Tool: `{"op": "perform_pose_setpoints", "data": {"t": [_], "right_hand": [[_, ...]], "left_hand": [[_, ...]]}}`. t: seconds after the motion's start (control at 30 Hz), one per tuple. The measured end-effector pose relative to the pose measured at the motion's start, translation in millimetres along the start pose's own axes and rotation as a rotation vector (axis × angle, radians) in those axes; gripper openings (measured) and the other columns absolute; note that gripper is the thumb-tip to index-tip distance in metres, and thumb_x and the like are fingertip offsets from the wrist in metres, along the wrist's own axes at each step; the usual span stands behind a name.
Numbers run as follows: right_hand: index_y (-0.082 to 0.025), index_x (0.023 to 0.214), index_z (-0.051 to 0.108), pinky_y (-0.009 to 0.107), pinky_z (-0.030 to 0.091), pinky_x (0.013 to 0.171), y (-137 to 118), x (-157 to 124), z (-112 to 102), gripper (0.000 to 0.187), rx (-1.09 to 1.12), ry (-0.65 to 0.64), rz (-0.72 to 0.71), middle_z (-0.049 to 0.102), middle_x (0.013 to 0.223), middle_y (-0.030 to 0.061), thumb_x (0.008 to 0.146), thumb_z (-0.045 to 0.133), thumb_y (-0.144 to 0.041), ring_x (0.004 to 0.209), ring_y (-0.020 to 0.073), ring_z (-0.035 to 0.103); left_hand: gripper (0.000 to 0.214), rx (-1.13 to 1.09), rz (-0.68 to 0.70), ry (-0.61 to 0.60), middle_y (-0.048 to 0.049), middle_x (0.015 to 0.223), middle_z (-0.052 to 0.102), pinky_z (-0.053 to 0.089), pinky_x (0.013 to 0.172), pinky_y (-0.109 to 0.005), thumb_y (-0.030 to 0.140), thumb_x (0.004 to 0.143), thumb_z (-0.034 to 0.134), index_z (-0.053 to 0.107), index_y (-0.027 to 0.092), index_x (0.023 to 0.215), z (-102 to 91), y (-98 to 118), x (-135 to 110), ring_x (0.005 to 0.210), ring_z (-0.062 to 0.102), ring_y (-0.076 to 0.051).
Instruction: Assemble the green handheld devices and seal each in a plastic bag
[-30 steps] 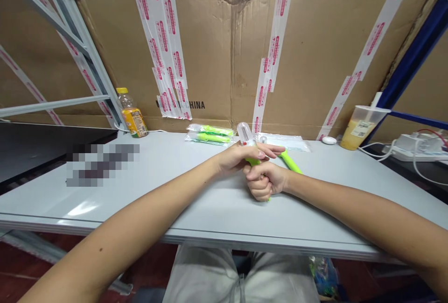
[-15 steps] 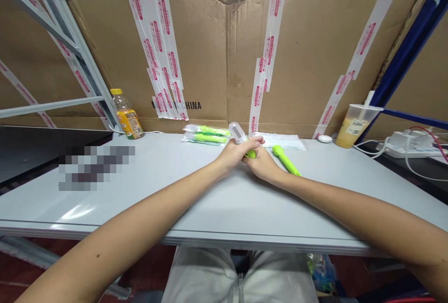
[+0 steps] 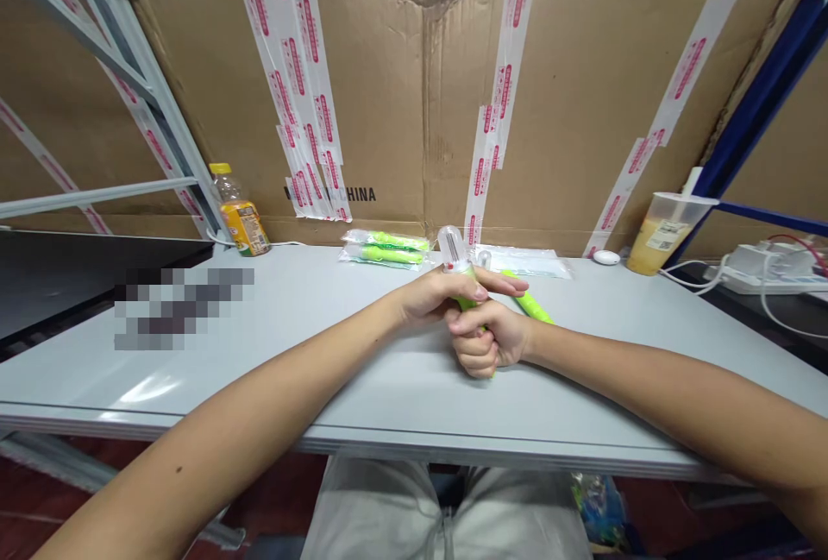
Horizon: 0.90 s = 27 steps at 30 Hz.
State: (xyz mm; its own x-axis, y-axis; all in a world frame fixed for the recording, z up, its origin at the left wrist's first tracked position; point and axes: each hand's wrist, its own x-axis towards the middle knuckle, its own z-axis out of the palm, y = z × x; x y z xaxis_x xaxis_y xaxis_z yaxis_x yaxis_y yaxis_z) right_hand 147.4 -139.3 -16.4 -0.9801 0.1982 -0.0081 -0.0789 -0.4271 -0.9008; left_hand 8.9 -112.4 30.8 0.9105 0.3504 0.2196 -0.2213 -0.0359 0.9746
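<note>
A green stick with a clear domed head (image 3: pixel 451 245) stands tilted above the middle of the table. Around its lower handle, the fingers of my right hand (image 3: pixel 479 340) are wrapped. My left hand (image 3: pixel 430 294) grips it just below the dome, thumb across the front and fingers stretched out behind. Both hands touch there, and much of the handle is hidden by them. Behind my left fingertips lies a second green stick (image 3: pixel 535 308), partly covered. A small clear piece (image 3: pixel 484 259) shows just behind the left hand.
Clear bags with green sticks (image 3: pixel 388 251) and flat clear packaging (image 3: pixel 534 262) lie along the cardboard wall (image 3: pixel 362 94). A juice bottle (image 3: pixel 246 228) stands left; a plastic cup (image 3: pixel 663 236), a white oval case (image 3: pixel 606 257) and a power strip (image 3: pixel 754 278) are right.
My right hand has turned and come lower and nearer, its closed fingers now showing. The domed stick has become more upright and shifted slightly right. My left fingers now reach further right.
</note>
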Motion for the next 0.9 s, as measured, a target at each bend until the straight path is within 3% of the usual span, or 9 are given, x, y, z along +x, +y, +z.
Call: {"op": "perform_pose_setpoints", "data": {"t": [0.17, 0.23, 0.3, 0.37, 0.5, 0.57, 0.63, 0.77, 0.9], "right_hand": [[-0.020, 0.047, 0.022, 0.019, 0.024, 0.034, 3.3, -1.7, -1.1, 0.056, 0.062, -0.124, -0.006, 0.018, 0.040, -0.0080, 0.091, 0.053, -0.034, 0.032, 0.0054, 0.019], [-0.021, 0.045, 0.022, 0.019, 0.024, 0.034, 1.9, -1.9, 2.2, 0.057, 0.039, -0.122, 0.006, 0.019, 0.039, -0.0077, 0.091, 0.054, -0.035, 0.032, 0.0053, 0.020], [-0.021, 0.044, 0.022, 0.020, 0.023, 0.035, -1.1, -0.9, 7.8, 0.058, -0.005, -0.037, 0.004, 0.020, 0.038, -0.0076, 0.089, 0.056, -0.037, 0.032, 0.0052, 0.021], [-0.022, 0.046, 0.022, 0.020, 0.022, 0.034, -4.9, 1.8, 14.6, 0.057, -0.063, 0.181, -0.050, 0.022, 0.037, -0.0080, 0.088, 0.058, -0.037, 0.032, 0.0053, 0.022], [-0.024, 0.058, 0.029, 0.019, 0.023, 0.032, -9.8, 10.3, 22.5, 0.042, -0.243, 0.815, -0.243, 0.027, 0.039, -0.0113, 0.079, 0.065, -0.027, 0.032, 0.0056, 0.022], [-0.024, 0.064, 0.035, 0.019, 0.025, 0.030, -9.9, 13.9, 21.7, 0.035, -0.339, 1.004, -0.269, 0.031, 0.040, -0.0119, 0.076, 0.068, -0.026, 0.032, 0.0061, 0.026], [-0.024, 0.066, 0.037, 0.019, 0.025, 0.029, -9.1, 15.9, 20.2, 0.033, -0.402, 1.090, -0.272, 0.032, 0.040, -0.0118, 0.073, 0.069, -0.026, 0.031, 0.0065, 0.029], [-0.025, 0.067, 0.037, 0.019, 0.021, 0.028, -8.0, 15.0, 23.6, 0.032, -0.403, 1.077, -0.281, 0.029, 0.039, -0.0126, 0.072, 0.069, -0.025, 0.030, 0.0065, 0.025], [-0.026, 0.059, 0.024, 0.019, 0.016, 0.031, -9.9, 10.5, 28.6, 0.041, -0.261, 0.865, -0.191, 0.022, 0.036, -0.0122, 0.073, 0.063, -0.026, 0.031, 0.0045, 0.018]], "left_hand": [[0.033, -0.036, 0.026, -0.115, -0.0112, 0.127, 0.069, 0.037, 0.112, -0.045, 0.022, 0.069, 0.063, 0.078, 0.018, 0.098, 2.7, 2.9, -1.1, 0.131, 0.053, -0.031], [0.033, -0.029, 0.007, -0.147, -0.0109, 0.127, 0.069, 0.039, 0.110, -0.044, 0.023, 0.069, 0.066, 0.078, 0.018, 0.099, 1.8, 4.7, -1.6, 0.130, 0.055, -0.031], [0.036, -0.020, -0.028, -0.126, -0.0121, 0.126, 0.069, 0.041, 0.109, -0.042, 0.026, 0.070, 0.068, 0.076, 0.017, 0.104, 0.4, 6.0, -2.0, 0.127, 0.057, -0.030], [0.041, -0.030, -0.050, -0.029, -0.0138, 0.122, 0.071, 0.043, 0.107, -0.042, 0.032, 0.073, 0.070, 0.074, 0.016, 0.110, -1.6, 5.3, -2.0, 0.123, 0.060, -0.029], [0.049, -0.036, -0.028, 0.258, -0.0159, 0.109, 0.074, 0.047, 0.101, -0.041, 0.052, 0.075, 0.071, 0.074, 0.013, 0.105, -7.4, -2.9, 0.5, 0.108, 0.066, -0.027], [0.052, -0.015, -0.022, 0.360, -0.0166, 0.104, 0.074, 0.048, 0.098, -0.041, 0.056, 0.074, 0.071, 0.074, 0.011, 0.099, -10.0, -7.9, 2.7, 0.102, 0.068, -0.026], [0.049, 0.016, -0.019, 0.412, -0.0162, 0.102, 0.074, 0.050, 0.095, -0.040, 0.054, 0.074, 0.072, 0.074, 0.011, 0.097, -11.3, -10.5, 4.7, 0.097, 0.069, -0.026], [0.037, 0.073, 0.007, 0.352, -0.0137, 0.102, 0.075, 0.049, 0.097, -0.040, 0.037, 0.071, 0.073, 0.076, 0.013, 0.099, -9.9, -6.4, 6.1, 0.100, 0.068, -0.026], [0.033, 0.149, 0.023, 0.234, -0.0137, 0.107, 0.075, 0.047, 0.101, -0.040, 0.026, 0.068, 0.068, 0.077, 0.014, 0.097, -7.6, 1.4, 3.0, 0.112, 0.064, -0.028]]}}
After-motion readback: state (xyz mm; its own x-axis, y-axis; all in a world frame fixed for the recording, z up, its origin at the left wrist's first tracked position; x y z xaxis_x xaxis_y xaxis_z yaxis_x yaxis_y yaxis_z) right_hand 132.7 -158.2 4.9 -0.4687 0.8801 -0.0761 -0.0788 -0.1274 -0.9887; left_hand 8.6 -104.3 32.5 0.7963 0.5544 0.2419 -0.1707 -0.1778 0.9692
